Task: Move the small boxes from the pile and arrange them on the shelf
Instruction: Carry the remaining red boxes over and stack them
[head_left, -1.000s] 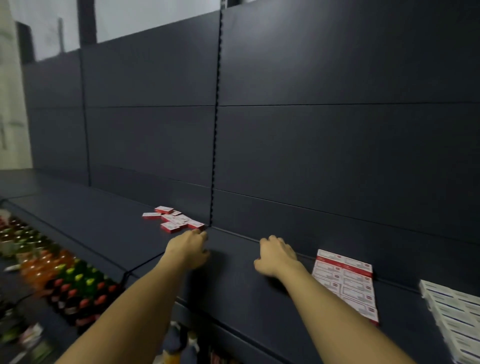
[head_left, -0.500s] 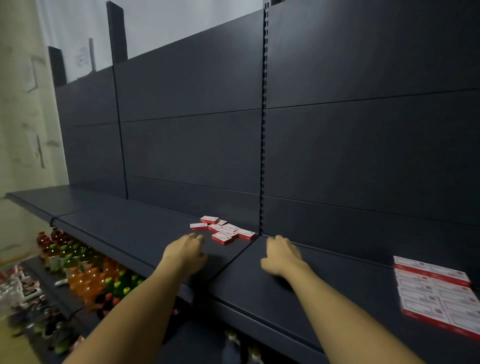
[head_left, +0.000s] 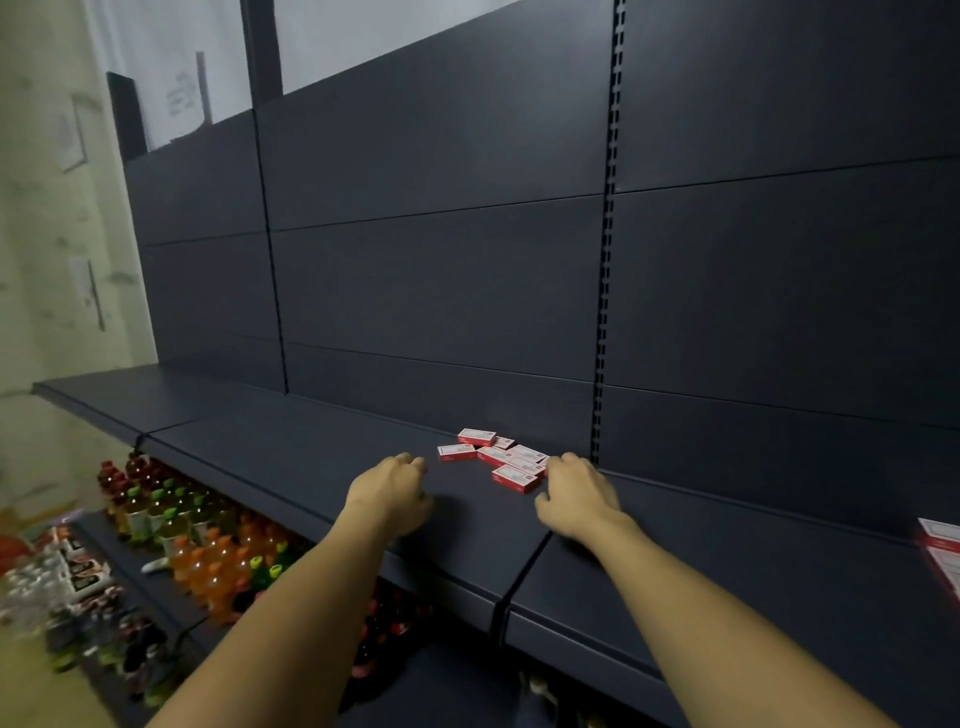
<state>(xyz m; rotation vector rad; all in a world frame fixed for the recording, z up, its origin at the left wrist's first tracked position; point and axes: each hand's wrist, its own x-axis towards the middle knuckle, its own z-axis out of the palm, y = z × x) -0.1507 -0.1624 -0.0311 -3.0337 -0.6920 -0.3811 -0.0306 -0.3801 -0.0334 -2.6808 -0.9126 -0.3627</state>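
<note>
Both arms reach forward over the dark shelf (head_left: 291, 457). The left hand (head_left: 388, 493) hovers low over the shelf surface with its fingers loosely curled downward; it holds nothing. The right hand (head_left: 577, 493) is in a similar posture, knuckles up and fingers bent down toward the shelf, and nothing shows in its grasp; whether its fingertips touch the nearest box cannot be told.

The pile of small boxes (head_left: 501, 456) lies on the shelf just ahead of the hands, between them and nearer the right hand. The boxes are red and white, lying flat and loosely scattered, some overlapping. The nearest box (head_left: 517, 478) sits just beside the right hand's fingers, on their left side. The pile rests close to the back panel (head_left: 441, 286), immediately left of the slotted upright (head_left: 605, 291).

Far to the right of the right hand, at the frame edge, part of a flat group of arranged boxes (head_left: 943, 551) lies on the same shelf, well apart from the pile.

Below and to the left of the left arm, a lower shelf carries rows of bottles (head_left: 202, 545) with orange, green and red caps.
</note>
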